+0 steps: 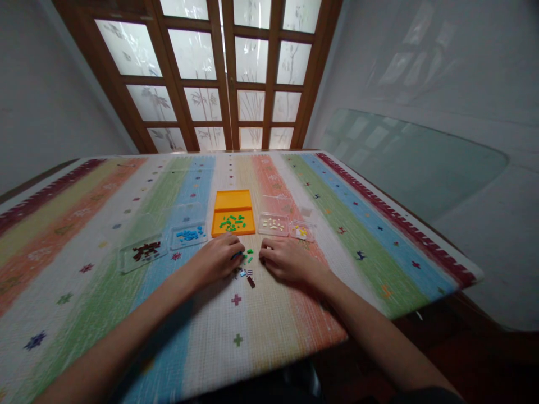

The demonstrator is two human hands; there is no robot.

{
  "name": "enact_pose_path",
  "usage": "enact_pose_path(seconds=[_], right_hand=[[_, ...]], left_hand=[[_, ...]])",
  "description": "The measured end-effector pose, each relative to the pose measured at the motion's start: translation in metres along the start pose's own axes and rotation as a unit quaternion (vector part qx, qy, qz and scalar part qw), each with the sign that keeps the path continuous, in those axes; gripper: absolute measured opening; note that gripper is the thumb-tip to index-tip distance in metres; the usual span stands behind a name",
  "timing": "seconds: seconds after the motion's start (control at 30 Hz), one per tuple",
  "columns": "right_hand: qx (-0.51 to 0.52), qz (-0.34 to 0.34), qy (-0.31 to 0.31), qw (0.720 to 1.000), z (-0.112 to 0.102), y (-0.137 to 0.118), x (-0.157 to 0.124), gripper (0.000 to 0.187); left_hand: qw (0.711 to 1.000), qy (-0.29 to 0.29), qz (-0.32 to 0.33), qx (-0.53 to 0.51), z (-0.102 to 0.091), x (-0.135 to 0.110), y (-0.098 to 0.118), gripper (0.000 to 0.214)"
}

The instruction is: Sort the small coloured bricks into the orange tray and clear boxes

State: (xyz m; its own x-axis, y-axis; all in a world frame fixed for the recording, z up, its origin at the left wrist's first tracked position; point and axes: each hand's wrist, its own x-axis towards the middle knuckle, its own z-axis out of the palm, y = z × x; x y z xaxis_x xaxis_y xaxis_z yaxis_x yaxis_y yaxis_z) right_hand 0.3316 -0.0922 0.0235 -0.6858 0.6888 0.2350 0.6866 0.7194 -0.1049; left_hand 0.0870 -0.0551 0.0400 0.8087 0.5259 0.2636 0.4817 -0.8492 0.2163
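Note:
My left hand (223, 253) is closed, its fingertips pinching what looks like a small blue brick (236, 255). Opposite it, my right hand (284, 258) rests curled on the cloth; whatever its fingers may hold is hidden. Loose green bricks (250, 260) lie between the two hands. Just nearer to me are a dark brown brick (251, 281) and several tiny pale blue and white pieces (243, 274). Beyond my hands, an open orange case (233, 200) holds several green bricks (233, 223).
Clear boxes flank the orange case: one of blue bricks (190, 234), one of brown bricks (146, 251), one of cream bricks (273, 224) and one of yellow pieces (301, 230). A striped cloth (269, 325) covers the table, whose front edge is close to me.

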Motion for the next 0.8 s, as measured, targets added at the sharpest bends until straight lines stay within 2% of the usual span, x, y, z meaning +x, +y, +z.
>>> enact_pose_path(seconds=[0.13,0.23,0.43,0.63,0.8], right_hand=[[0.003,0.003,-0.002,1.000,-0.001,-0.001,0.000,0.014],[0.004,0.001,-0.002,1.000,-0.001,-0.001,0.000,0.014],[-0.002,0.003,-0.009,1.000,-0.003,-0.002,0.001,0.014],[-0.004,0.001,-0.008,1.000,-0.003,-0.001,0.001,0.013],[0.001,0.000,-0.010,1.000,-0.002,0.000,0.001,0.013]], left_hand=[[0.998,0.056,-0.005,-0.024,-0.005,-0.002,-0.014,0.011],[0.998,0.058,0.007,-0.028,-0.005,-0.003,-0.020,0.012],[0.999,-0.002,0.037,0.002,0.001,0.004,-0.014,0.021],[0.997,-0.068,-0.009,0.033,0.002,0.015,-0.004,0.026],[0.994,-0.084,-0.032,0.059,0.004,0.018,0.002,0.028]])
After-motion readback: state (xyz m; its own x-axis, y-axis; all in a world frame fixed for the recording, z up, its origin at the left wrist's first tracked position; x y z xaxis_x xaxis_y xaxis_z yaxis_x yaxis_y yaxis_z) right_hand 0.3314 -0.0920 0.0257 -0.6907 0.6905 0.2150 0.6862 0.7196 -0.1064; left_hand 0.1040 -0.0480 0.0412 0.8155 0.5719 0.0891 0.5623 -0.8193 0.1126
